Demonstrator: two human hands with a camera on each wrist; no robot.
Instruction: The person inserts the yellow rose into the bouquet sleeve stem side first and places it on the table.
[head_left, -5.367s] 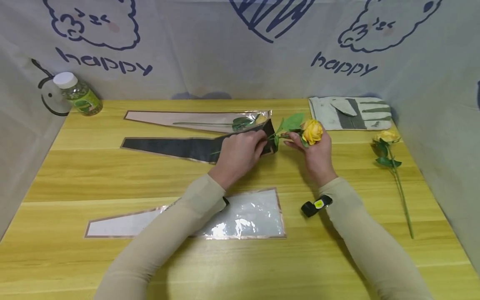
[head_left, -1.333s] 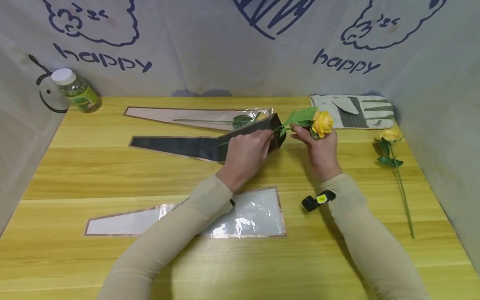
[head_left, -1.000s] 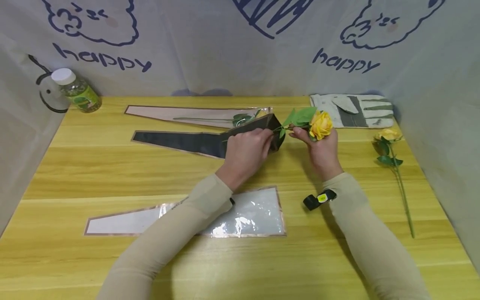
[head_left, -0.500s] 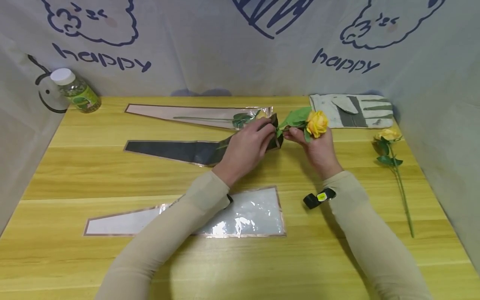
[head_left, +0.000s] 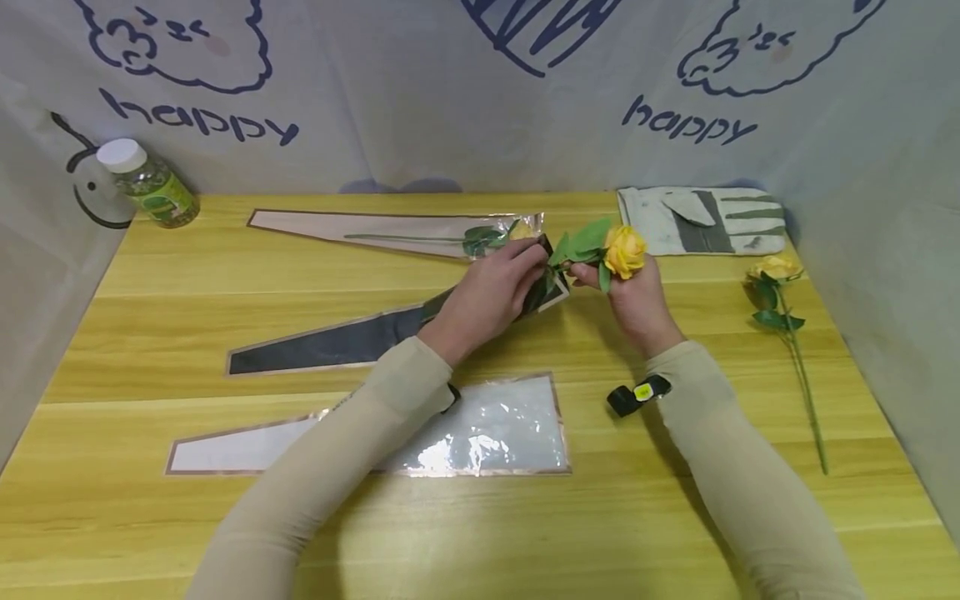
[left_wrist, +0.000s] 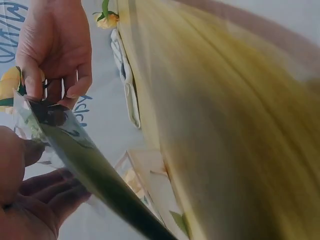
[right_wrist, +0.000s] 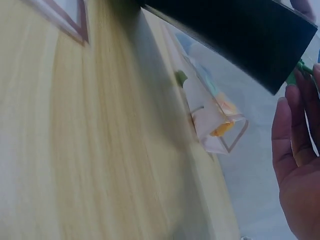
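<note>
In the head view my left hand (head_left: 486, 296) grips a long, tapered black flower sleeve (head_left: 322, 340) close to its wide mouth, above the table. A yellow artificial rose (head_left: 625, 252) has its stem running into that mouth, while its bloom and green leaves stay outside to the right. My right hand (head_left: 641, 307) pinches the rose's stem just below the bloom. From the left wrist view, the right fingertips are right at the edge of the black sleeve (left_wrist: 100, 170). How deep the stem reaches is mostly hidden by the left hand.
A pale sleeve (head_left: 315, 227) with a rose inside lies behind. A white sleeve (head_left: 517, 429) lies in front, partly under the left forearm. Another yellow rose (head_left: 797, 367) is at the right. A work glove (head_left: 701, 221) and a capped bottle (head_left: 153, 187) stand at the back.
The narrow end of the black sleeve has swung toward the front of the table. The left hand has shifted its hold around the mouth. The right hand and rose have moved slightly left.
</note>
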